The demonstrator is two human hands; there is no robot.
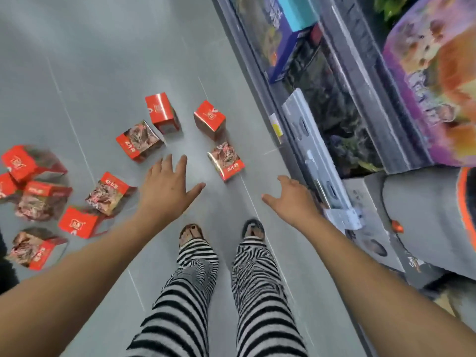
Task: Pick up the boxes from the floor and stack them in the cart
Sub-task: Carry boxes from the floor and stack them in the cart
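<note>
1. Grip. Our left hand [164, 186] is spread wide with straight fingers, palm down, and holds nothing. Our right hand [291, 197] is also open and relaxed, thumb out to the left, and holds nothing. Both hang above the floor [103, 60] and touch no box.
2. Stock. About ten red boxes lie scattered on the floor, and none is in hand.
3. Middle box [226, 161]. It lies on its side, printed face up, on the far side of the gap between our hands. Its longer side runs from far left to near right. The left hand looks somewhat nearer to it than the right.
4. Left box [139, 144]. It lies printed face up, just beyond the left hand and a little to the left. The right hand is well apart from it.
5. Far pair [162, 113]. Two boxes lie farther off, beyond the two above.
6. Left cluster [41, 199]. Some six boxes lie to the left of our left forearm, blurred at the frame edge.
7. Cart. We cannot pick it out with certainty. Shelving [322, 150] with packaged goods fills the right side.
8. Judgement. The coming reach goes down and forward. The left hand suits the left box, and either hand could take the middle box.
</note>
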